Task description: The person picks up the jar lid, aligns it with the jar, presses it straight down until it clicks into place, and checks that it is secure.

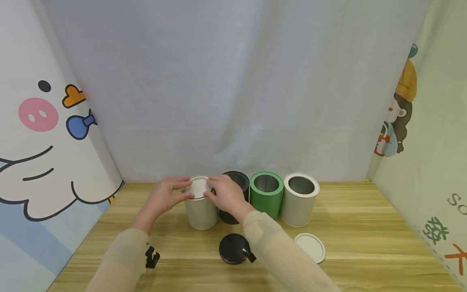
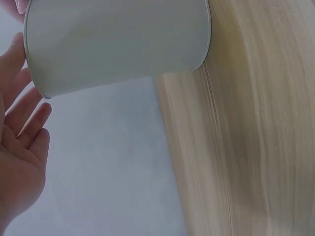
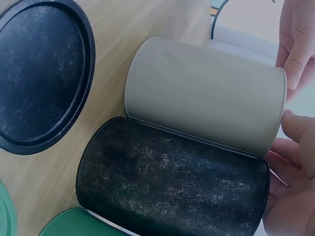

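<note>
A white lid (image 1: 198, 188) sits on top of the leftmost off-white can (image 1: 202, 215), which stands upright on the table. My left hand (image 1: 166, 196) touches the lid's left edge with thumb and fingertips, its fingers loosely extended. From the right side, my right hand (image 1: 230, 194) rests its thumb and fingers on the same lid's rim. The wrist views show the can's smooth side wall (image 2: 118, 39), with fingers around its top end. Beside it a black can (image 3: 172, 177) stands close against it, partly hidden behind my right hand in the head view.
A green can (image 1: 265, 207) and another off-white can (image 1: 298, 209), both without lids, continue the row rightward. In front lie a black lid (image 1: 232, 248) and a white lid (image 1: 311, 246), partly behind my right sleeve. A green lid's edge (image 3: 7, 216) shows in the right wrist view.
</note>
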The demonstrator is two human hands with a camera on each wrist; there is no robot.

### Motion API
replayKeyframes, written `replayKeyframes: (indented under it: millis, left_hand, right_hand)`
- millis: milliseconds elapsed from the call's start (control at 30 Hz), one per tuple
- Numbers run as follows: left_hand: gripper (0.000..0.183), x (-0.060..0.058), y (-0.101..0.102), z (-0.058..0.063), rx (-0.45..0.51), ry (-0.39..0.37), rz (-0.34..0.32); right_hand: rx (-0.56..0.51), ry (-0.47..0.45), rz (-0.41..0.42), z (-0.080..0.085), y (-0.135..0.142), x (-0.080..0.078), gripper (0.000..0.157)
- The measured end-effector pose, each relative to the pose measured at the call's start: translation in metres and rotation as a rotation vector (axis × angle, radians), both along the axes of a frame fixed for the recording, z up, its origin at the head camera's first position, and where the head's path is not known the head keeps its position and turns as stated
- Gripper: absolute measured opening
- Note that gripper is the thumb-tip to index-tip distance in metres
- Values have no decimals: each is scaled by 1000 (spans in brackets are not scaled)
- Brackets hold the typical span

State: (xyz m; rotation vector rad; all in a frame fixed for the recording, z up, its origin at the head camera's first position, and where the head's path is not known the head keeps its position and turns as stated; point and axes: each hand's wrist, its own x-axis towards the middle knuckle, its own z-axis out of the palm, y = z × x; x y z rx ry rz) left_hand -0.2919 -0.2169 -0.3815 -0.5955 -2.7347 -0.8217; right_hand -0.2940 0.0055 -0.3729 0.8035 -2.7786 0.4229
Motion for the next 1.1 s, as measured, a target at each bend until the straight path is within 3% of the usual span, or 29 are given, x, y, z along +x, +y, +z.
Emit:
replayKeyframes:
  millis: [533,900,1100]
  left_hand:
    - [45,-5,1,4,8,-80,-1]
    - [48,-5,2,8,-36,-108,6]
    - [48,-6,2,11,-75,-97,-27]
  right_hand:
    - [28,1,-29,1,-5,-1,34]
    - [40,42,-30,-2,-5,0,24]
    - [64,60,-15,-3,-4,0,23]
